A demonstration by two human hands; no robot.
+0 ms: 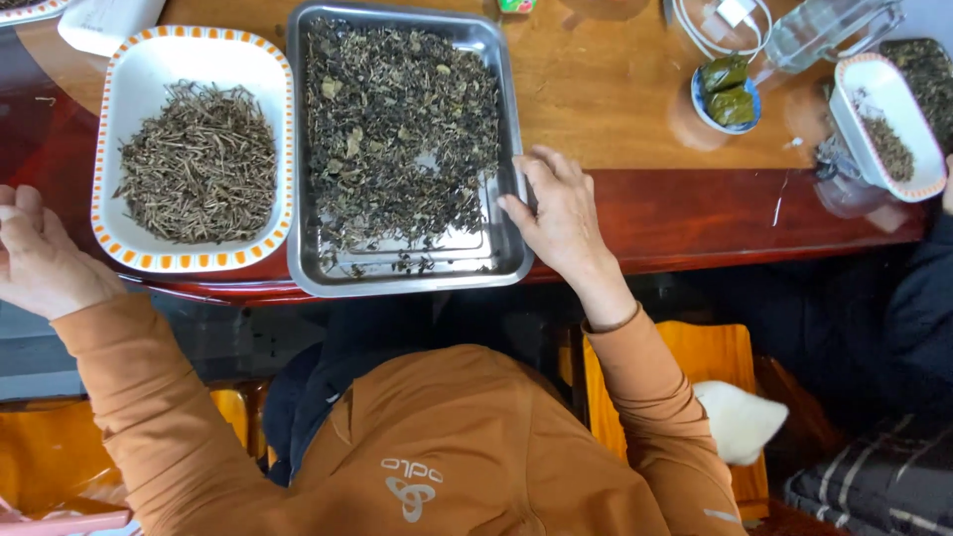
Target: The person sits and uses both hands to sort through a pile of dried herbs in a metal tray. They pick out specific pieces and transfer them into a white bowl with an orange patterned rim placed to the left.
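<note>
A metal tray (pixel 501 260) of loose dark dried leaves and stems sits on the wooden table (pixel 615 89) in front of me. My right hand (pixel 564 220) lies palm down on the tray's right rim, fingers apart, thumb pointing into the tray. It holds nothing. To the tray's left stands a white rectangular dish (pixel 139 62) with an orange-patterned rim, holding a heap of thin brown stems. My left hand (pixel 40 260) is at the table's left edge beside that dish, fingers curled in, with nothing visible in it.
Another person's dark sleeve (pixel 918 298) is at the right, by a second orange-rimmed dish (pixel 898 94) of stems. A small blue bowl (pixel 700 99) with green wrapped pieces, a glass jar (pixel 829 30) and a white cable (pixel 695 30) stand behind. A yellow chair (pixel 710 352) and something white and furry (pixel 740 422) are below.
</note>
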